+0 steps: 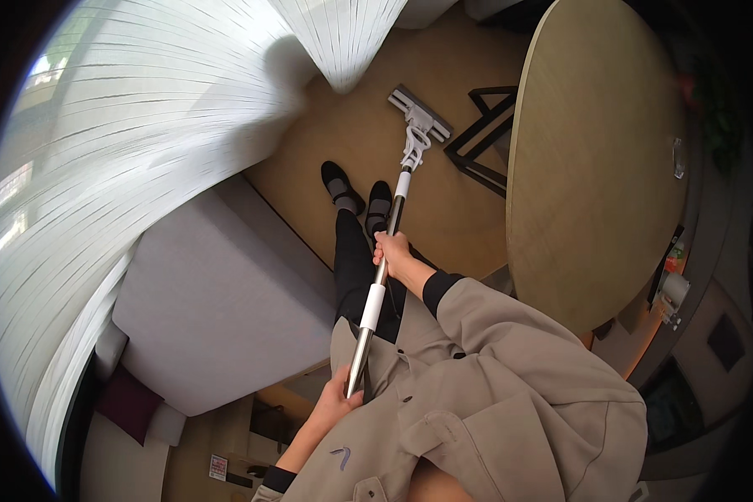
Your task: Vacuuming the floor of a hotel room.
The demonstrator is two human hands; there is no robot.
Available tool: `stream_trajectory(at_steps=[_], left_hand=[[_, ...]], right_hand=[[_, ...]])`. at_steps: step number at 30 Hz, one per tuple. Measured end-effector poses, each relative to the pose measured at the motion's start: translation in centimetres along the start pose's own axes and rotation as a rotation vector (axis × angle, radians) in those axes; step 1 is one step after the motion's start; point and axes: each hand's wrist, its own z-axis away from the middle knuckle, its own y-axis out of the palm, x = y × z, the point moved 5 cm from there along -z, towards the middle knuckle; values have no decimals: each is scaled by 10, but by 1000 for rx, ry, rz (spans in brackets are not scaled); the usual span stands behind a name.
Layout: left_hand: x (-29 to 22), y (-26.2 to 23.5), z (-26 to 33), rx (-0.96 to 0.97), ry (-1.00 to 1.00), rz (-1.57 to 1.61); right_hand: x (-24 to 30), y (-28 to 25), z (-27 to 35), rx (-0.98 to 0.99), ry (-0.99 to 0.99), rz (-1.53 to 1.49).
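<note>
A sponge mop with a silver pole and white joints slants away from my body. Its wide white-and-grey head rests on the brown floor, beyond my feet. Near the top end of the pole, my left hand is wrapped round the metal. Farther down, my right hand grips the pole above my dark shoes. The fingers of both hands are closed on it.
An oval wooden table on a black metal leg frame stands at the right. At left are a grey sofa and long white sheer curtains. A dark red cushion lies at lower left.
</note>
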Motion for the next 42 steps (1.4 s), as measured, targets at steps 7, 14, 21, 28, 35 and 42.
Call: stream_trajectory(at_steps=[7,14,21,28,35,42], left_hand=[[1,12,-38,124,-661,372],[28,39,-117,133,-694,332],[27,28,7,-61,-568,214],[7,18,-17,17,-729,412],[7,35,-139,-7,-421,485],[6,121,38,-183,-531,456]], right_hand=[[60,-19,-28,85,-175,-91],[98,-61,-100,-160,-154,133],[-12,-21,-22,-20,-25,97],[33,-2,-19,51,-183,4],[177,6,-97,-16,-452,256],[16,-66,-8,-63,-268,542]])
